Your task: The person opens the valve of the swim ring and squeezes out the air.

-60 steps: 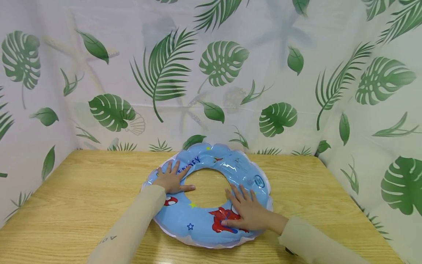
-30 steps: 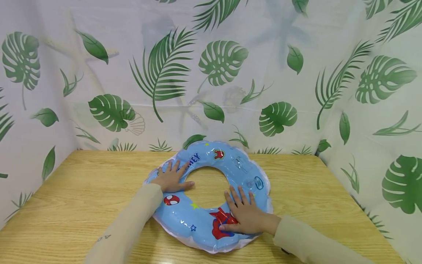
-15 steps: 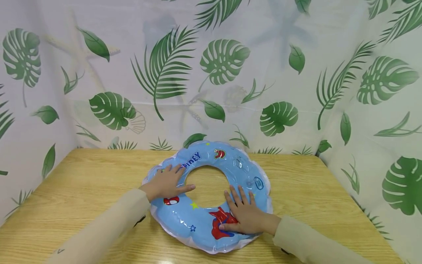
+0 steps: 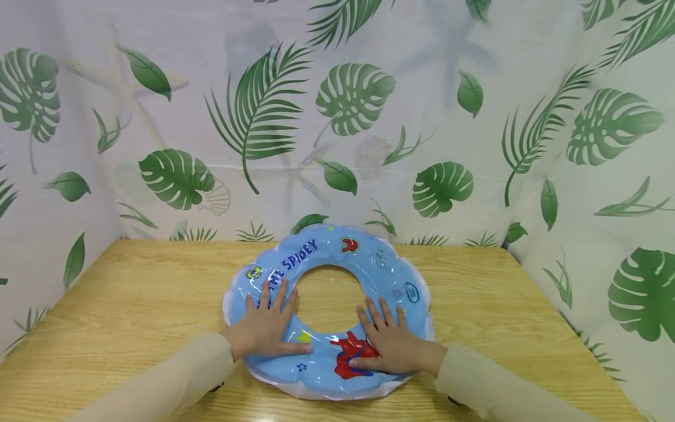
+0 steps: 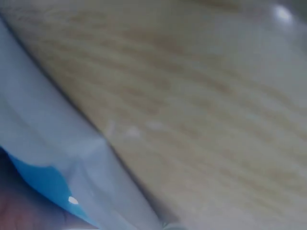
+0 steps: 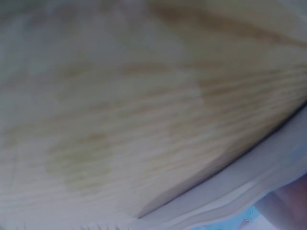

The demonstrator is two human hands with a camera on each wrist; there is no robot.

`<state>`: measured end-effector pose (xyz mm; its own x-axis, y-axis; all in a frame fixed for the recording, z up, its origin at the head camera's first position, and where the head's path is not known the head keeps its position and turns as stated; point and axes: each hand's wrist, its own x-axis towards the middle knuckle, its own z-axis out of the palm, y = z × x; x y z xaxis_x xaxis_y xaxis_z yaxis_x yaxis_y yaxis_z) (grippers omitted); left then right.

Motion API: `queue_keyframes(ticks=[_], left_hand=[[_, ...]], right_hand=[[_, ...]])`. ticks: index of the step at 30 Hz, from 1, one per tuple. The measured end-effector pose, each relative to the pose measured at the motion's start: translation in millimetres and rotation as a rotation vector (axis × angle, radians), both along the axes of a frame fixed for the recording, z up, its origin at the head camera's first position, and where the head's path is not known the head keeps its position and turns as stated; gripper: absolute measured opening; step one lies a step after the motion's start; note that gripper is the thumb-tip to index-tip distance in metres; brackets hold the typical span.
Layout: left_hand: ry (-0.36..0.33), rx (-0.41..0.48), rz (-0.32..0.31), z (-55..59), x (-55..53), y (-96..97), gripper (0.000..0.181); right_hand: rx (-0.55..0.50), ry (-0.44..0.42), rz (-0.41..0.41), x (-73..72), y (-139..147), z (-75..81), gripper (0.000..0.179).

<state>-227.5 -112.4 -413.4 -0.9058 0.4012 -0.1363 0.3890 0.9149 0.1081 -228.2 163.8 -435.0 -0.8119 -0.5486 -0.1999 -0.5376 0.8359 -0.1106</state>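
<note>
A blue inflatable swim ring [image 4: 390,264] with a pale scalloped edge lies flat on the wooden table, printed with "SPIDEY" lettering, stars and a red figure. My left hand [image 4: 266,329] rests palm down on its left front part, fingers spread and pointing away, thumb beside the yellow star. On the right front part lies my right hand [image 4: 395,346], also spread, its thumb over the red figure. The left wrist view catches the ring's white edge [image 5: 91,163] with part of the hand at the lower left. In the right wrist view the ring's edge [image 6: 225,196] crosses the lower right.
The light wooden table [image 4: 132,293] runs back to a white curtain [image 4: 379,176] printed with green leaves, which also closes off both sides. Tabletop shows through the ring's central hole and around its outside.
My left hand has slid back toward me along the ring's left side, uncovering more of the lettering. The ring turned slightly earlier on; the right hand has stayed nearly in place on it.
</note>
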Motion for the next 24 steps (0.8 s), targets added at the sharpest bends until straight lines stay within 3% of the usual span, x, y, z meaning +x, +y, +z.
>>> queue_keyframes(ticks=[7,16,24], left_hand=[[-0.007,0.012,0.014,-10.2,-0.7,-1.5,0.113],[-0.034,-0.011,0.008,-9.7,-1.6,0.9,0.109],[-0.072,-0.001,0.013,-8.7,-1.2,1.8,0.107]], right_hand=[[-0.003,-0.007,-0.001,2.0,-1.5,2.9,0.104],[-0.025,-0.027,-0.004,1.8,-0.2,5.6,0.103],[-0.105,-0.06,0.003,-1.4,1.7,9.3,0.099]])
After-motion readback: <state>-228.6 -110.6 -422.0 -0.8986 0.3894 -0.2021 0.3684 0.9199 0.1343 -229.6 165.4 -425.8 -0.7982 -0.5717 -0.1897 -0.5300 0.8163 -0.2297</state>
